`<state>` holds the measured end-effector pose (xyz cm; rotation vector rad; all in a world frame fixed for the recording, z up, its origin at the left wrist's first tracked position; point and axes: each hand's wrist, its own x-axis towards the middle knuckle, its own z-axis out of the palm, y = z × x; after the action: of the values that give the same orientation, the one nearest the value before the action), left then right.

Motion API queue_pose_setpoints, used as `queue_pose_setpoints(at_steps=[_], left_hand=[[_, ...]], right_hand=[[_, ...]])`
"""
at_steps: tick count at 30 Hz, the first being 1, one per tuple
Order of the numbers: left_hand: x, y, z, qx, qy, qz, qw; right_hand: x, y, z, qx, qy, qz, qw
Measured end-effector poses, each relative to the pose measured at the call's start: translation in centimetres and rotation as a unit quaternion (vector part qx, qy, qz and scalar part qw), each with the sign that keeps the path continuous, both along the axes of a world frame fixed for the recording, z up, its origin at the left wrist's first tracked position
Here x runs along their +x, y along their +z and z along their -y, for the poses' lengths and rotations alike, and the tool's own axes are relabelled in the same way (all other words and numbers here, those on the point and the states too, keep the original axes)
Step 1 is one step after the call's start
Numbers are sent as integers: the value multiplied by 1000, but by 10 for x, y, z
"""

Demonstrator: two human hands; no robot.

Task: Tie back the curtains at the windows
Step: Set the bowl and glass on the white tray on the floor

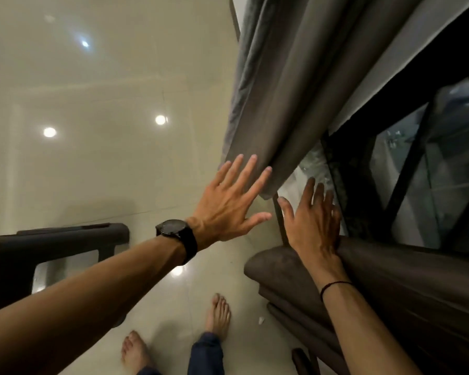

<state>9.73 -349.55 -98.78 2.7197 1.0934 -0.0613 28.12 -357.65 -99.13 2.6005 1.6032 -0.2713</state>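
Your left hand (233, 204), fingers spread, grasps nothing at the grey curtain (290, 90) hem. Your right hand (314, 223), flat and released, is just before the window (417, 163).

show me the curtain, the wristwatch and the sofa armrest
curtain (290, 98), head view, middle of its grey folds
wristwatch (173, 227), head view, its black face
sofa armrest (276, 266), head view, its rounded brown end

Left hand (232, 204) outstretched, fingers spread straight. Right hand (313, 220) outstretched beside it, fingers straight, palm down.
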Motion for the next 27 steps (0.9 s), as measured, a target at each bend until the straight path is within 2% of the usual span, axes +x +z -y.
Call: queue_pose_setpoints(at_steps=[4,9,14,19,23,27], left_hand=[[31,-33,5,-14,-49,-13,999],[52,-70,3,-15,-50,-19,998],[57,-103,-4,-18,-86,-22,996],[54,-117,-6,-11,-74,-9,997],[42,-119,-11,2,-73,-14,997],[25,-111,-15,1,-45,-23,999]], right_hand=[[31,-26,-5,-54,-29,-27,998],[54,-60,-21,-62,-20,-30,997],[70,-89,-40,-71,-72,-62,993],[86,-114,-51,-40,-114,-86,989],[92,-117,-49,18,-130,-100,986],[70,-111,-37,23,-86,-51,995]])
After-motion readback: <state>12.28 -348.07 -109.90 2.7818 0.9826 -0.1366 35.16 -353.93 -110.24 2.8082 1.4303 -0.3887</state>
